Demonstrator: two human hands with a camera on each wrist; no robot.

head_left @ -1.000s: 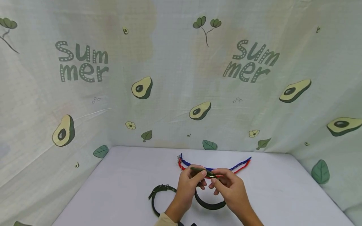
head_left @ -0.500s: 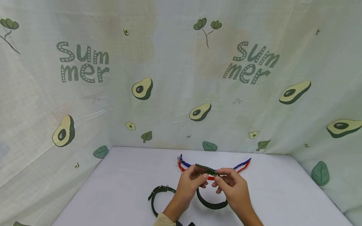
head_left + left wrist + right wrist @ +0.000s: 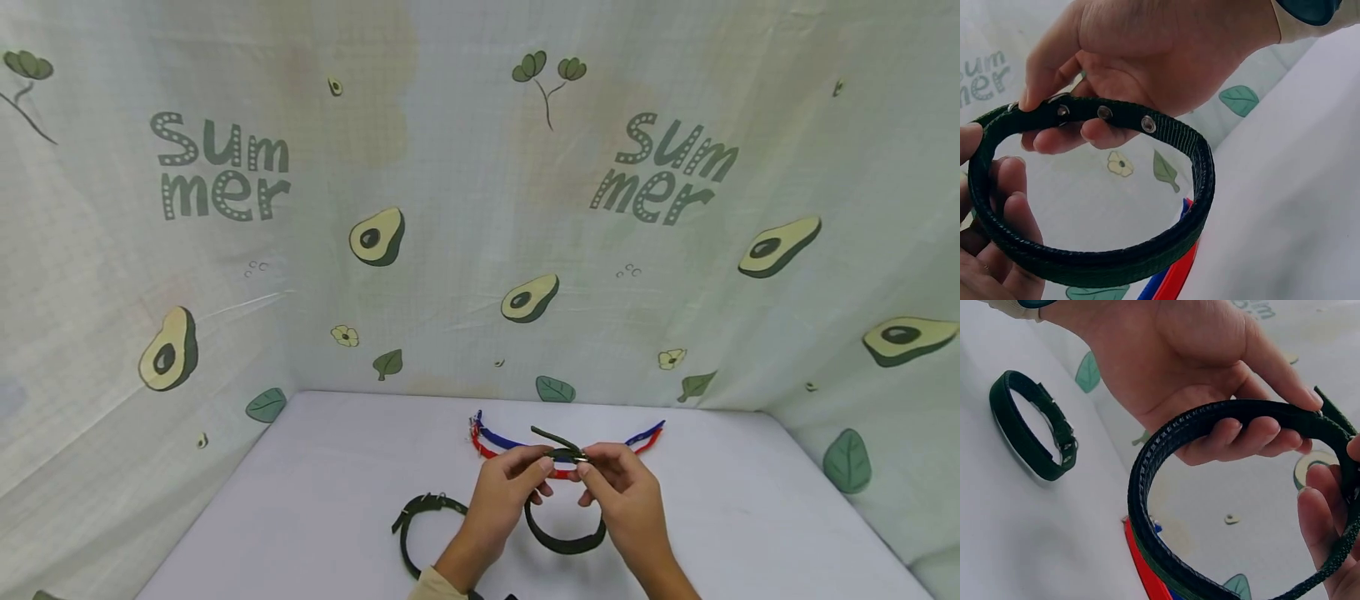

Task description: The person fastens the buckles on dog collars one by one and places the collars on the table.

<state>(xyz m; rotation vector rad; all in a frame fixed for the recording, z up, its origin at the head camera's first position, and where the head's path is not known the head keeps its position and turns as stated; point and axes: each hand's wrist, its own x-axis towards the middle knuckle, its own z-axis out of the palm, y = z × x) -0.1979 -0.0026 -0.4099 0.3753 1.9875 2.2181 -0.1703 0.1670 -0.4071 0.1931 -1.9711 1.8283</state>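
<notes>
Low in the middle of the head view, both hands meet over the white counter point(image 3: 315, 500) and share one dark green collar point(image 3: 564, 542) looped into a ring. The left hand point(image 3: 504, 492) pinches the collar near its top between thumb and curled fingers; the left wrist view shows the thumb lying on the strap just beside a row of metal eyelets point(image 3: 1105, 113). The right hand point(image 3: 626, 492) pinches the same strap from the other side, fingers curled round it at the buckle point(image 3: 573, 456), and the strap's loose tip point(image 3: 546, 435) sticks up and to the left above the two hands. The ring hangs below the hands, its lower arc close to the counter. A second dark green collar point(image 3: 420, 521), buckled into a loop, lies flat on the counter to the lower left of the hands. Behind the hands, toward the back of the counter, a blue strap point(image 3: 498, 437) and a red strap point(image 3: 486, 447) lie side by side in a shallow curve. An avocado-print cloth point(image 3: 375, 235) with the word "Summer" fills the upper frame.
</notes>
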